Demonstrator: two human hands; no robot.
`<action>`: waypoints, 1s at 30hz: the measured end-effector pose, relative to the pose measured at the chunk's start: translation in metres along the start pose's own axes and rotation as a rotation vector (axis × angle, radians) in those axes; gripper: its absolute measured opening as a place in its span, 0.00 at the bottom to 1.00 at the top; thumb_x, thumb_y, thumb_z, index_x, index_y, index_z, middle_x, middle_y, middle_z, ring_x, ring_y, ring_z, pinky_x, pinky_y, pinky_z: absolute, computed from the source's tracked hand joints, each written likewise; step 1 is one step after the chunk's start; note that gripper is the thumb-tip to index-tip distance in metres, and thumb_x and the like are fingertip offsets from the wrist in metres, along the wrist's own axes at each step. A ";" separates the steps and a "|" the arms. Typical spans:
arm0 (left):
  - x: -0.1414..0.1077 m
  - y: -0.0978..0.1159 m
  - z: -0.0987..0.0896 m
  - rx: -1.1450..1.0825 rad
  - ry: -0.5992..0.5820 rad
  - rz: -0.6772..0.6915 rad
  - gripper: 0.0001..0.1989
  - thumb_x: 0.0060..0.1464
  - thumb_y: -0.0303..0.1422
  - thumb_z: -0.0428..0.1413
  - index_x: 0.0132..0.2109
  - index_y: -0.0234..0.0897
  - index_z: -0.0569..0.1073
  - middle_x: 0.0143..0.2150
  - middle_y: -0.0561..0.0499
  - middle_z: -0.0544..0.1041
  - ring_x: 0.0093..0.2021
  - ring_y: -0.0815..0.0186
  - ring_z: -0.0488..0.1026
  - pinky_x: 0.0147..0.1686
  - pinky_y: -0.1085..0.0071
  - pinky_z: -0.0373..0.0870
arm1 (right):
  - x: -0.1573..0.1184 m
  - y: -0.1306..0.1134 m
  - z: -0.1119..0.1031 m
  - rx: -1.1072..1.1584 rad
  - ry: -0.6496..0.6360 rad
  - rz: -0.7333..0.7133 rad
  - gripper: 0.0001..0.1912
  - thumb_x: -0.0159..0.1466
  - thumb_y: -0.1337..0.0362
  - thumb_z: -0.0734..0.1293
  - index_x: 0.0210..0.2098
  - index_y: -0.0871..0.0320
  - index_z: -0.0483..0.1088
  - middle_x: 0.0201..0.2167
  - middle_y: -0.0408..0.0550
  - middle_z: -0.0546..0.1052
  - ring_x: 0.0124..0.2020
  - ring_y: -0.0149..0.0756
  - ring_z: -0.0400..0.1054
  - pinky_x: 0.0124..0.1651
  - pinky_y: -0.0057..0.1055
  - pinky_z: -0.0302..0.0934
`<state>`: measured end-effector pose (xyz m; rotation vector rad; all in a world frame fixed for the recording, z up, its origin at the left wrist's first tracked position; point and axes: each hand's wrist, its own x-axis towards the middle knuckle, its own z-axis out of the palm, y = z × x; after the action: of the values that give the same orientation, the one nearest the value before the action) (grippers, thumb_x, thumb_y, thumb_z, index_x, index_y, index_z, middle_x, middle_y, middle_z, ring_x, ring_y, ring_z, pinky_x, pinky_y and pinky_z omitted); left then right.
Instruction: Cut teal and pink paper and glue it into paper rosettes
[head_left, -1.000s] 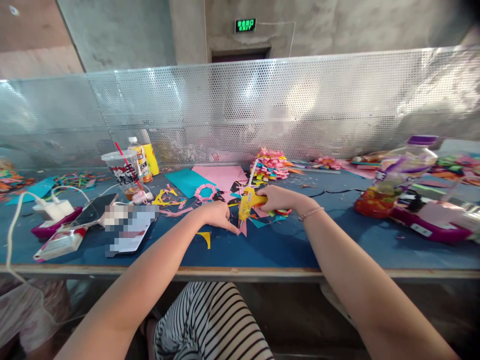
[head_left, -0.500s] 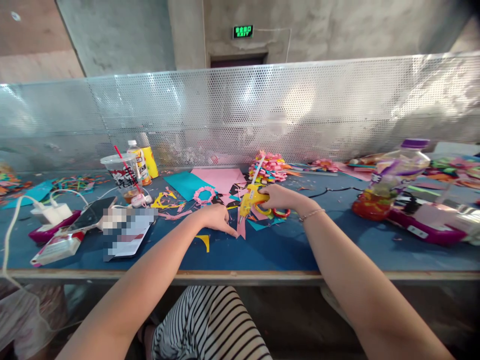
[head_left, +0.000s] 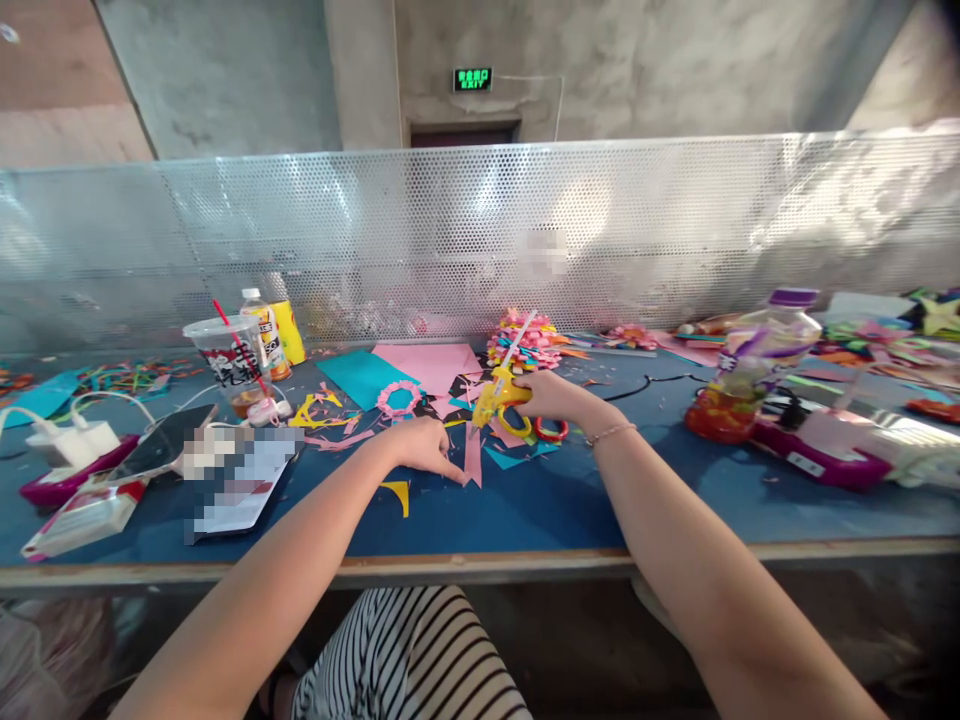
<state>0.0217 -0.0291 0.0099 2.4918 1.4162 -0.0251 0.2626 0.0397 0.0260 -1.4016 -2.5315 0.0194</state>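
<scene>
While the right hand [head_left: 551, 398] is closed around the handle of a yellow glue gun [head_left: 493, 395], its grip clenched on that tool, the nozzle slants down towards a narrow pink strip [head_left: 472, 458]. Whether the nozzle touches the paper, I cannot tell. A white glue stick [head_left: 520, 340] juts up from the back of the glue gun. To the left of the glue gun, the left hand [head_left: 427, 447] reaches down with a fingertip at the near end of the pink strip, which lies on the blue counter [head_left: 555, 510] just below the glue gun. The other fingers are curled, and I cannot tell whether that grip is clenched on anything.

Beneath and just right of the glue gun are a yellow loop [head_left: 517, 424] and a red loop [head_left: 553, 432], with teal scraps [head_left: 517, 457] nearer the counter's front edge. Left of the glue gun lies a pleated pink ring [head_left: 398, 400], and beyond it a teal sheet [head_left: 358, 377] and a pink sheet [head_left: 435, 366]. Behind the glue gun sits a heap of folded paper pieces [head_left: 523, 340], mostly pink.

Nearer than the glue gun and to its left is a curved yellow scrap [head_left: 403, 497]. Farther left are a phone [head_left: 247, 490], a clear cup [head_left: 229, 360] with a red straw and a drink bottle [head_left: 264, 335]. Well to the right of the glue gun stands a purple-capped bottle [head_left: 724, 385], beside a purple power strip [head_left: 821, 458]. A perforated metal panel [head_left: 480, 240] rises behind everything.
</scene>
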 end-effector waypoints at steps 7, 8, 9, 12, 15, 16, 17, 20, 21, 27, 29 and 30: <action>-0.001 -0.003 0.001 0.008 0.071 0.091 0.26 0.36 0.57 0.51 0.19 0.35 0.66 0.15 0.54 0.62 0.17 0.73 0.55 0.20 0.72 0.47 | 0.000 -0.002 -0.002 -0.020 0.026 0.016 0.05 0.48 0.65 0.62 0.24 0.60 0.61 0.22 0.44 0.68 0.20 0.25 0.56 0.22 0.24 0.45; -0.001 -0.004 0.001 0.003 0.118 0.123 0.25 0.41 0.55 0.50 0.20 0.35 0.67 0.16 0.54 0.63 0.18 0.72 0.56 0.20 0.72 0.48 | 0.000 -0.002 -0.002 -0.019 0.028 0.013 0.05 0.48 0.65 0.62 0.24 0.60 0.61 0.21 0.44 0.67 0.20 0.25 0.56 0.22 0.24 0.45; 0.000 -0.005 0.002 0.000 0.181 0.146 0.22 0.45 0.51 0.49 0.22 0.35 0.68 0.17 0.53 0.64 0.19 0.72 0.57 0.21 0.72 0.50 | 0.000 -0.002 -0.002 -0.015 0.028 0.009 0.05 0.48 0.65 0.62 0.24 0.60 0.61 0.21 0.43 0.67 0.20 0.25 0.56 0.23 0.24 0.46; 0.007 -0.012 0.005 0.019 0.412 0.138 0.13 0.52 0.36 0.45 0.34 0.36 0.72 0.30 0.49 0.71 0.28 0.68 0.65 0.28 0.73 0.58 | 0.000 -0.001 -0.002 -0.001 0.032 0.003 0.04 0.48 0.65 0.61 0.24 0.60 0.62 0.21 0.44 0.68 0.20 0.26 0.57 0.23 0.24 0.47; 0.016 -0.019 0.011 0.103 0.460 0.102 0.20 0.50 0.26 0.44 0.49 0.41 0.68 0.47 0.47 0.68 0.42 0.65 0.67 0.38 0.72 0.62 | -0.001 0.000 -0.002 -0.012 0.044 0.007 0.05 0.48 0.65 0.61 0.25 0.60 0.63 0.22 0.44 0.69 0.21 0.26 0.58 0.23 0.24 0.47; 0.018 -0.020 0.014 0.140 0.426 0.086 0.22 0.50 0.25 0.43 0.51 0.43 0.67 0.50 0.47 0.66 0.44 0.65 0.67 0.39 0.72 0.62 | -0.001 -0.001 -0.002 -0.017 0.046 0.008 0.05 0.48 0.65 0.62 0.25 0.60 0.63 0.22 0.44 0.69 0.21 0.26 0.58 0.23 0.24 0.47; 0.019 -0.021 0.016 0.179 0.392 0.069 0.24 0.51 0.24 0.42 0.54 0.44 0.65 0.52 0.47 0.63 0.44 0.64 0.67 0.38 0.71 0.63 | -0.001 -0.001 -0.002 -0.020 0.045 0.008 0.05 0.48 0.65 0.62 0.24 0.60 0.64 0.22 0.44 0.68 0.21 0.26 0.58 0.23 0.24 0.47; 0.020 -0.019 0.019 0.287 0.323 0.033 0.26 0.53 0.26 0.41 0.58 0.48 0.59 0.53 0.47 0.60 0.39 0.66 0.68 0.34 0.72 0.64 | -0.002 -0.001 -0.004 -0.021 0.040 0.012 0.05 0.48 0.66 0.62 0.24 0.61 0.64 0.21 0.44 0.68 0.21 0.26 0.58 0.23 0.24 0.46; 0.019 -0.017 0.020 0.312 0.311 0.032 0.26 0.53 0.26 0.41 0.59 0.49 0.57 0.53 0.46 0.59 0.38 0.66 0.68 0.32 0.72 0.63 | -0.002 -0.001 -0.004 -0.024 0.042 0.016 0.04 0.48 0.66 0.62 0.24 0.61 0.64 0.21 0.44 0.68 0.21 0.26 0.58 0.23 0.24 0.46; 0.018 -0.014 0.019 0.337 0.310 0.052 0.25 0.55 0.27 0.39 0.58 0.50 0.57 0.51 0.47 0.59 0.35 0.68 0.68 0.28 0.74 0.61 | -0.003 0.003 -0.006 -0.029 0.056 0.029 0.04 0.49 0.66 0.62 0.24 0.61 0.64 0.21 0.44 0.69 0.20 0.27 0.58 0.23 0.24 0.47; 0.019 -0.015 0.020 0.341 0.306 0.063 0.24 0.55 0.28 0.38 0.58 0.51 0.58 0.51 0.48 0.60 0.37 0.68 0.68 0.28 0.74 0.61 | -0.003 0.004 -0.006 -0.044 0.066 0.020 0.04 0.49 0.66 0.61 0.24 0.61 0.64 0.22 0.45 0.70 0.21 0.27 0.58 0.23 0.24 0.47; 0.019 -0.015 0.020 0.346 0.300 0.066 0.24 0.55 0.28 0.38 0.58 0.52 0.58 0.50 0.49 0.60 0.38 0.68 0.67 0.29 0.74 0.62 | -0.003 0.005 -0.006 -0.052 0.067 0.018 0.04 0.50 0.66 0.61 0.24 0.61 0.64 0.23 0.46 0.70 0.21 0.27 0.58 0.23 0.24 0.47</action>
<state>0.0211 -0.0105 -0.0156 2.9245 1.5546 0.1337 0.2696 0.0398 0.0304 -1.4197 -2.4823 -0.0898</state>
